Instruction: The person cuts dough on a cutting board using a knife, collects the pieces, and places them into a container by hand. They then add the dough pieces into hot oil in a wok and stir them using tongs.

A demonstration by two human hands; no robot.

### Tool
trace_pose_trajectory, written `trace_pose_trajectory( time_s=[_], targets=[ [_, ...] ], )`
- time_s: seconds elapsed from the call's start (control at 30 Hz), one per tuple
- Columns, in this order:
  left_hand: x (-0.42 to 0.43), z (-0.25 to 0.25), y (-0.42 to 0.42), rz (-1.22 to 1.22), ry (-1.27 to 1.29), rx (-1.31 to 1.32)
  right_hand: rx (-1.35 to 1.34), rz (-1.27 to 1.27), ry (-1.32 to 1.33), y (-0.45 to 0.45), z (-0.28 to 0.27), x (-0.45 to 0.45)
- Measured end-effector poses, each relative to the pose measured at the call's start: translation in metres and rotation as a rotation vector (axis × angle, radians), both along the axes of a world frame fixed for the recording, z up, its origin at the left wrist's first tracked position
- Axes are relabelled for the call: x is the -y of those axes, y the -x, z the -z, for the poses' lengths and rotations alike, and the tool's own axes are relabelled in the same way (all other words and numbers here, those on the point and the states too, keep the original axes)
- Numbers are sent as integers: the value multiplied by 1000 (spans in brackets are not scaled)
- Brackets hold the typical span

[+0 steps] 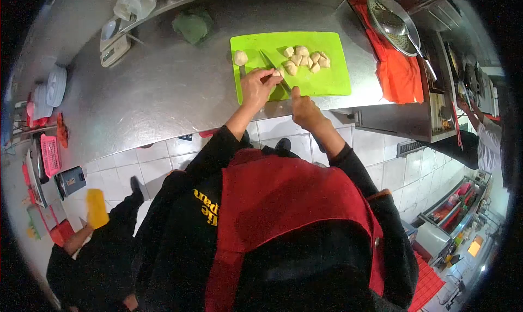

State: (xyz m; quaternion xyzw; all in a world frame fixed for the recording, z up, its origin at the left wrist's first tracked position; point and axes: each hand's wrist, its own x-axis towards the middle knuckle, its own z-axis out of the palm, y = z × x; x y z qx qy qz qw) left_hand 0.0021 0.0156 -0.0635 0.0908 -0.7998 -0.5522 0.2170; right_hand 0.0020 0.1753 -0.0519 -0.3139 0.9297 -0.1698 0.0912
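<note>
In the head view, the left hand [257, 87] pinches a pale piece [278, 72] between thumb and fingers, low on the green board [335, 82]. The right hand [307, 112] is closed round the handle of a knife [267, 58], whose blade slants up and left across the board, beside the piece. A cluster of cut chunks [302, 57] lies right of the blade; a rounder lump [241, 57] sits alone near the board's left edge. The board rests on a steel counter [147, 105]. Left of it are a green bag [193, 26] and a scale [114, 51]; to its right, an orange cloth [402, 80] hangs over the counter's edge near a metal bowl [375, 11]. At lower left, another person [101, 263] holds something yellow [97, 208].
</note>
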Motion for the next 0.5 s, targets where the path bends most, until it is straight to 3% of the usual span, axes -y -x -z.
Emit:
trace_pose_trajectory(
  time_s=[0.17,0.23,0.27,0.37,0.47,0.5],
  targets=[
    [-4,-5,0,-7,125,-30,49,8,49,23,7,8],
    [-8,-10,0,96,260,82,753,95,216,34,-29,4],
    [-10,-11,0,93,263,79,750,92,219,36,-29,1],
    [-16,-18,1,186,592,101,755,126,246,37,-32,-1],
    [-17,-13,3,206,649,72,569,238,115,33,-31,1],
    [-17,-12,3,161,572,-3,379,201,77,31,-21,1]
  ],
)
